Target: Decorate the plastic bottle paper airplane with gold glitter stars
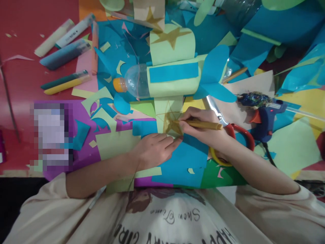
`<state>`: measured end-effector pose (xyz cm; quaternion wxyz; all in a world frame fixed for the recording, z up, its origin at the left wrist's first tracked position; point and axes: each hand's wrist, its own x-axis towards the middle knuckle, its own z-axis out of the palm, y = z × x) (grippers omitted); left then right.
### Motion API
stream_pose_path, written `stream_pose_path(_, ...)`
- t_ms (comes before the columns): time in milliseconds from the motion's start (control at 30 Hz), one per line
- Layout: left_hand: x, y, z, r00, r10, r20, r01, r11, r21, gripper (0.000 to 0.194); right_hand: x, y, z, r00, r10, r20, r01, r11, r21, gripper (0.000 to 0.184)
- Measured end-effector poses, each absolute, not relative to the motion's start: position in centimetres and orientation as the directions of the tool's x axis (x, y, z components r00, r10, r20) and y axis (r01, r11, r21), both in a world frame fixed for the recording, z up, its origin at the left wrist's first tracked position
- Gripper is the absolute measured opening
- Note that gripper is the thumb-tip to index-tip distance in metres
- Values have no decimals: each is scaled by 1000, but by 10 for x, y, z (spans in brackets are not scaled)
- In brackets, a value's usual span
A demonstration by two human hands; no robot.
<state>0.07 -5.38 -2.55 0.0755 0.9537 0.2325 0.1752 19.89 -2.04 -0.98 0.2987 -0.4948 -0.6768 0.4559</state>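
My right hand (200, 127) is closed round a gold-brown marker (207, 125), its tip on a pale green paper strip (166, 103). A partly coloured gold star (171, 123) is drawn on that strip. My left hand (154, 150) lies flat on the paper, fingers extended, the index fingertip beside the star's lower edge. Just above the strip lies a plastic bottle (135, 80) on its side, with an orange cap (119, 84), a pale green wrap and a blue band (174, 72). Blue petal-shaped paper pieces (214, 74) stand at its base. Another gold star (172, 36) is on pale green paper above.
Scissors (232, 130) with red and yellow handles lie by my right wrist, partly covered. A blue glue gun (269, 118) with a lit red light rests at right. Several markers (66, 54) lie at upper left, above a blurred-out object (52, 135). Paper scraps cover the red table (20, 78).
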Motion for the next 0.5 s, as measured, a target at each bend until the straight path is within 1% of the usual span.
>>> stream_pose_path(67, 1, -54, -26, 831, 468, 302, 417, -882, 220, 29, 199, -21, -10, -319, 947, -48, 395, 86, -915, 13)
stream_pose_path(200, 0, -55, -27, 831, 463, 309, 412, -885, 218, 28, 198, -21, -9, -381, 919, -98, 406, 72, -911, 16)
stream_pose_path(300, 0, -55, -27, 836, 462, 298, 411, -885, 218, 30, 198, -21, -8, -350, 932, -94, 408, 61, -911, 13)
stream_pose_path(500, 0, -55, -25, 837, 465, 288, 419, -884, 209, 30, 198, -19, -7, -331, 938, -99, 386, 38, -922, 16)
